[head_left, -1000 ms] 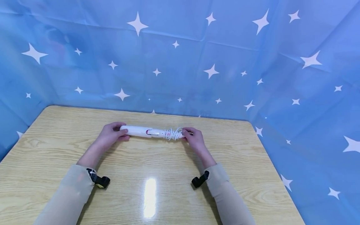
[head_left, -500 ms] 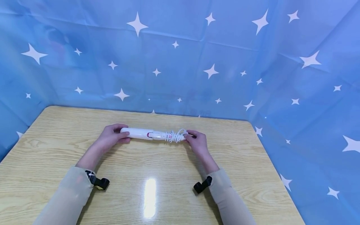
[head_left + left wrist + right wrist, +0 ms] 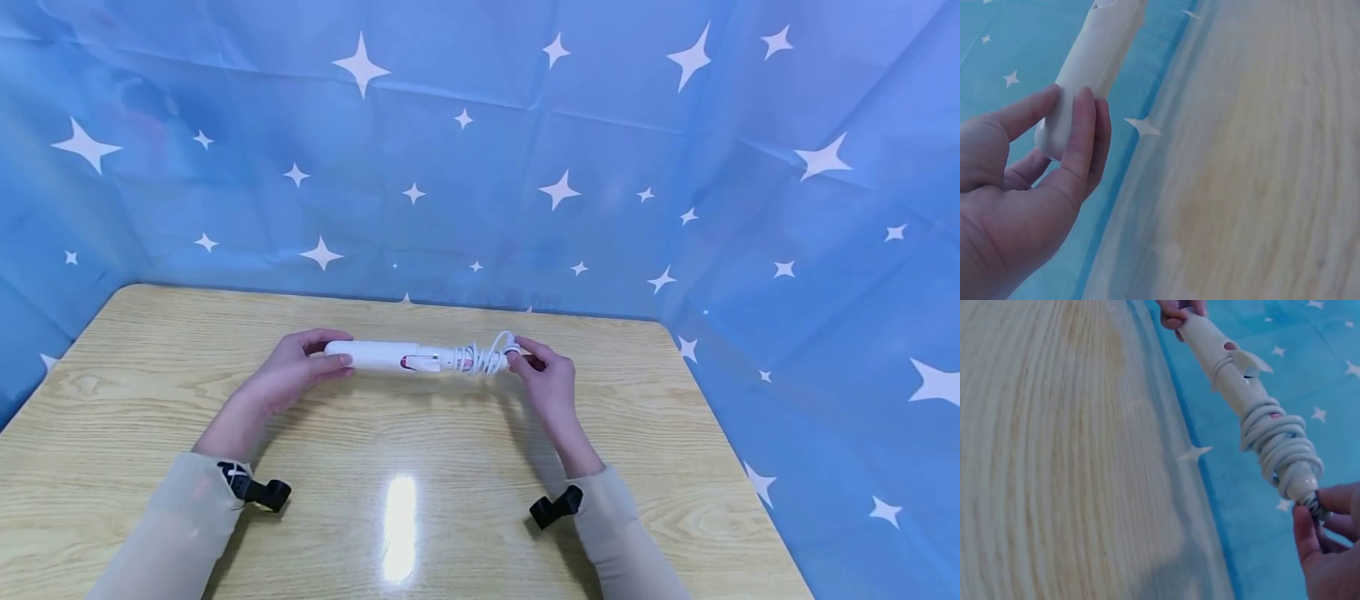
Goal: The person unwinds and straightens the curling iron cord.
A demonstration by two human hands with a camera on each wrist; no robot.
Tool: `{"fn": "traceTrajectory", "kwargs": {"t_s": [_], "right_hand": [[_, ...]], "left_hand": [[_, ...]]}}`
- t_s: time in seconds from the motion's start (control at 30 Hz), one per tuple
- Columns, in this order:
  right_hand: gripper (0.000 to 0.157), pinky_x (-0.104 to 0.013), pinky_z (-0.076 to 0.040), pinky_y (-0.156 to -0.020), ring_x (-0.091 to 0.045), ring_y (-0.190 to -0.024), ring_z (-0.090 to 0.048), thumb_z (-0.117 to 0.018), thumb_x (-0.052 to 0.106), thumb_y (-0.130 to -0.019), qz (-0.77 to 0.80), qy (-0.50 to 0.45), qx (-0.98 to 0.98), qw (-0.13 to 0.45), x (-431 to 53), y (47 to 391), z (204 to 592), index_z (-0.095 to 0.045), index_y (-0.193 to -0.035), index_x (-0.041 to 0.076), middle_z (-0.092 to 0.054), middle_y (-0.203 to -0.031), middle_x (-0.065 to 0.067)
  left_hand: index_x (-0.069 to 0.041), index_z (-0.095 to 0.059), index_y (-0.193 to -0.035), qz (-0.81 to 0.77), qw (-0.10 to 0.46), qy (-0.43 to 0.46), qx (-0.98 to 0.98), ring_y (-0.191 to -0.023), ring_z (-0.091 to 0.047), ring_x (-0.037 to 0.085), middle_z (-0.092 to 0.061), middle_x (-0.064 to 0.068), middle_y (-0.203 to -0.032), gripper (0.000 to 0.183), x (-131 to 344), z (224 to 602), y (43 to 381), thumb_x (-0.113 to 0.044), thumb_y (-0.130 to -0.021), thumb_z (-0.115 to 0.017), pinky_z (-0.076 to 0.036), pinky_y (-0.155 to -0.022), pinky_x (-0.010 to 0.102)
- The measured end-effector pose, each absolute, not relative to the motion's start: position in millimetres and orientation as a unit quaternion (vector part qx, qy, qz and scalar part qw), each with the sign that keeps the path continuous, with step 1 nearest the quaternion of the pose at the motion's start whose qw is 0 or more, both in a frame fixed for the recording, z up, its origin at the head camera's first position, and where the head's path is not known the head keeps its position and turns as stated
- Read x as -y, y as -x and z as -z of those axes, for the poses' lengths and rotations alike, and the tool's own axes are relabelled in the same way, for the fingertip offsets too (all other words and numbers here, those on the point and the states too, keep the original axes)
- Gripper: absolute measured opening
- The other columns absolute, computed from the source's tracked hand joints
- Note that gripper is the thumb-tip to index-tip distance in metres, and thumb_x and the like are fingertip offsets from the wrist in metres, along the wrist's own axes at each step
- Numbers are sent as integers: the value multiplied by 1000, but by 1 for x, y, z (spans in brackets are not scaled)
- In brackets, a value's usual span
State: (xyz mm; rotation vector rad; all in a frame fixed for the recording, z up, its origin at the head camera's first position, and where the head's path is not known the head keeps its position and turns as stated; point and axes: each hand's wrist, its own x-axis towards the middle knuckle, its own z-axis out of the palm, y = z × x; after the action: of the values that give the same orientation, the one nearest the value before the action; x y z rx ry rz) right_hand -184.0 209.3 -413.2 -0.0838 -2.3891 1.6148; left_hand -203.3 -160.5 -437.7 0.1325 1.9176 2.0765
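A white curling iron (image 3: pixel 382 356) is held level across my two hands, a little above the wooden table, with its shadow below it. My left hand (image 3: pixel 296 367) grips the rounded barrel end between thumb and fingers. My right hand (image 3: pixel 549 379) pinches the dark-and-white cord sleeve (image 3: pixel 1314 505) at the handle's end. The white power cord (image 3: pixel 1279 434) is wound in several loops round the handle. Between barrel and handle, the clip lever (image 3: pixel 1249 362) sticks out. In the left wrist view only the barrel (image 3: pixel 1085 69) shows, with fingers and thumb on it.
The light wooden table (image 3: pixel 360 458) extends under both forearms and has a bright glare spot near its front. A blue cloth with white stars (image 3: pixel 480 167) hangs behind and along the sides. A black camera is strapped to each wrist.
The curling iron has shifted slightly right and risen off the table, its shadow now apart from it. My right hand has moved right with it. Both hands keep their hold.
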Motion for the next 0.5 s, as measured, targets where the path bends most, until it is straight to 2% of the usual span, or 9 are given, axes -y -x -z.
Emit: {"fn": "traceTrajectory", "kwargs": {"t_s": [0.1,0.2,0.33,0.43,0.5], "right_hand": [[27,-18,-57,-64,-37,-81,-72,-76,4,-92,-557,12,816,154,-213,179,408,-75,-118,0,-75,-85,-17],[25,-16,-57,-64,-23,-74,-72,-78,2,-90,-557,-13,811,179,-215,174,403,-76,-116,0,-75,-87,-18],[23,-18,-62,-70,-5,-76,-68,-77,-3,-90,-564,-56,798,206,-216,169,399,-76,-113,-4,-74,-106,-23],[22,-18,-63,-74,-3,-81,-69,-76,-5,-90,-566,-81,790,221,-217,165,396,-75,-112,-7,-71,-118,-24],[22,-18,-63,-75,-4,-82,-69,-76,-6,-89,-563,-91,789,227,-217,164,395,-75,-112,-6,-70,-119,-24]], "left_hand": [[13,-46,-142,-746,159,-57,-644,-116,-57,30,-42,23,-136,52,158,431,200,3,-96,-68,-58,-100,38],[12,-48,-140,-769,167,-64,-614,-113,-61,28,-41,21,-133,49,156,425,197,4,-96,-68,-59,-99,37],[7,-58,-133,-792,176,-78,-580,-106,-68,30,-38,22,-136,38,154,420,194,6,-96,-67,-60,-97,38],[6,-60,-131,-798,177,-86,-570,-99,-73,30,-37,23,-138,35,152,417,192,7,-96,-66,-60,-96,38],[8,-58,-133,-799,175,-87,-569,-96,-74,29,-36,23,-138,37,151,417,192,7,-96,-66,-60,-95,37]]}}
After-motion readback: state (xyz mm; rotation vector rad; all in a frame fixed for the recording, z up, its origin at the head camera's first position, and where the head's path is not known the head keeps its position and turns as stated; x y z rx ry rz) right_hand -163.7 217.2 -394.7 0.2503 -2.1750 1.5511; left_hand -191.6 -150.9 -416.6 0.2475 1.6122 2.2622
